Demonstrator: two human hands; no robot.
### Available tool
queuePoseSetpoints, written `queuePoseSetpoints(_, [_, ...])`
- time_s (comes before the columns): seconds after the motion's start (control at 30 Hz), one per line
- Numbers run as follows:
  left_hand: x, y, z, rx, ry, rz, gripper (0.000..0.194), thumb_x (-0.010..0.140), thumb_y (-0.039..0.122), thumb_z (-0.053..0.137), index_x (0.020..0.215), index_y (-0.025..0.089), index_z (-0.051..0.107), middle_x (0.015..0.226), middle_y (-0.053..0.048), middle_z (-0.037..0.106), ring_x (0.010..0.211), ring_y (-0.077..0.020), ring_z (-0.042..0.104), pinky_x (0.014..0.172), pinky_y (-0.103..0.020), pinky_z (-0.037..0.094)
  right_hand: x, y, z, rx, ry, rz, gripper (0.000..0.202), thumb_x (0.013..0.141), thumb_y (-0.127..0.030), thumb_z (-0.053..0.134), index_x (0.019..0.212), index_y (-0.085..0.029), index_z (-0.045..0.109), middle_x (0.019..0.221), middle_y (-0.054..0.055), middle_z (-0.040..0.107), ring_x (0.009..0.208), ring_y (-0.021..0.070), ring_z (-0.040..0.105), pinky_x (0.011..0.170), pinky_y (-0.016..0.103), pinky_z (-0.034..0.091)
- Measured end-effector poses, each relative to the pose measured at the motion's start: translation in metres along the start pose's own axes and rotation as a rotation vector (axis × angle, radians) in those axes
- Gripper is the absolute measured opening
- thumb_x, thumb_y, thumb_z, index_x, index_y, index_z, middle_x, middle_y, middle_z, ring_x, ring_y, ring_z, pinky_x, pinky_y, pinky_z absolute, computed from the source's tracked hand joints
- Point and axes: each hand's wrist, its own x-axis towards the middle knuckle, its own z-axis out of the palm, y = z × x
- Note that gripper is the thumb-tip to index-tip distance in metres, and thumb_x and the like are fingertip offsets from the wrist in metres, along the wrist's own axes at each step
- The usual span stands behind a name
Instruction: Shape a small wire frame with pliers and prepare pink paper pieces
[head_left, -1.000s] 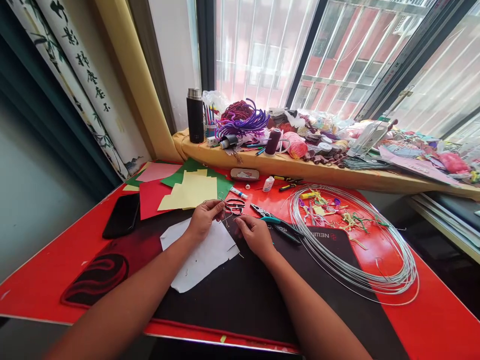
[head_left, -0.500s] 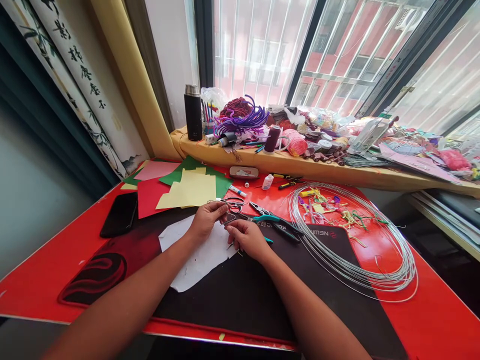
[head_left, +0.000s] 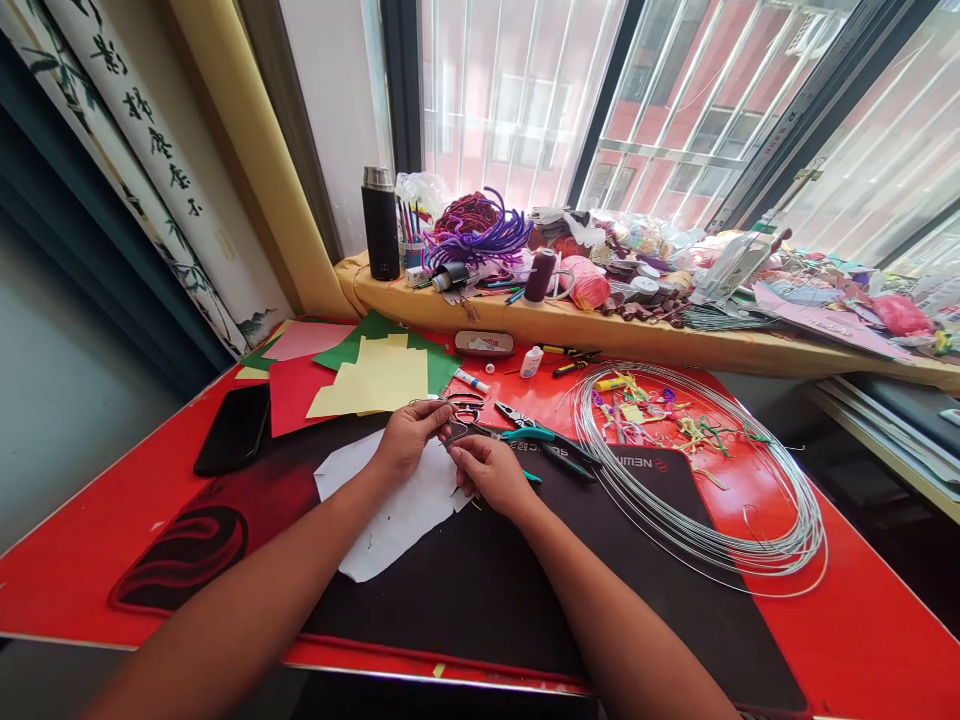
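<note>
Over a white sheet of paper, my left hand pinches a thin piece of wire between thumb and fingers. Close beside it, my right hand has its fingertips closed at the wire's other side. The wire is small and partly covered by the fingers, so its full shape is unclear. Just beyond the hands lie scissors. Pliers with teal-and-black handles rest to the right of them on the dark desk mat.
A large coil of silvery wire lies on the right, partly around colourful scraps. Coloured paper and a black phone are on the left. A small white bottle stands behind; a crowded windowsill borders the red table.
The view has shifted slightly, moving the scene a little left. Both hands keep nearly the same place and pinch; the wire between them has turned slightly.
</note>
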Motion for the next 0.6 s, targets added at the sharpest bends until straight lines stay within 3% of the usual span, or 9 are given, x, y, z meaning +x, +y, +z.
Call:
queuePoseSetpoints(0.17, [0.008, 0.004, -0.009, 0.022, 0.050, 0.105, 0.038, 0.060, 0.041, 0.095, 0.084, 0.015, 0.079, 0.078, -0.005, 0.072, 0.065, -0.0139, 0.060, 0.064, -0.029, 0.050, -0.005, 0.002, -0.001, 0.011, 0.074, -0.024, 0.034, 0.092, -0.053, 0.062, 0.102, -0.022, 0.069, 0.060, -0.003, 0.064, 0.041, 0.0134, 0.052, 0.037, 0.023, 0.038])
queuePoseSetpoints(0.33, [0.017, -0.005, -0.015, 0.205, 0.040, 0.162, 0.038, 0.059, 0.044, 0.094, 0.083, 0.018, 0.080, 0.089, -0.006, 0.075, 0.078, -0.0195, 0.066, 0.074, -0.034, 0.054, -0.012, 0.003, -0.005, -0.222, 0.144, -0.171, 0.030, 0.097, -0.047, 0.056, 0.095, -0.022, 0.073, 0.057, -0.002, 0.063, 0.044, 0.0148, 0.053, 0.046, 0.026, 0.040])
queuePoseSetpoints(0.6, [0.020, -0.013, -0.017, 0.353, -0.036, 0.096, 0.041, 0.058, 0.049, 0.093, 0.084, 0.019, 0.083, 0.093, -0.010, 0.078, 0.089, -0.0261, 0.069, 0.083, -0.037, 0.054, -0.015, -0.006, -0.009, -0.258, 0.215, -0.248, 0.030, 0.099, -0.044, 0.054, 0.094, -0.022, 0.073, 0.056, -0.002, 0.062, 0.046, 0.0154, 0.056, 0.052, 0.027, 0.042])
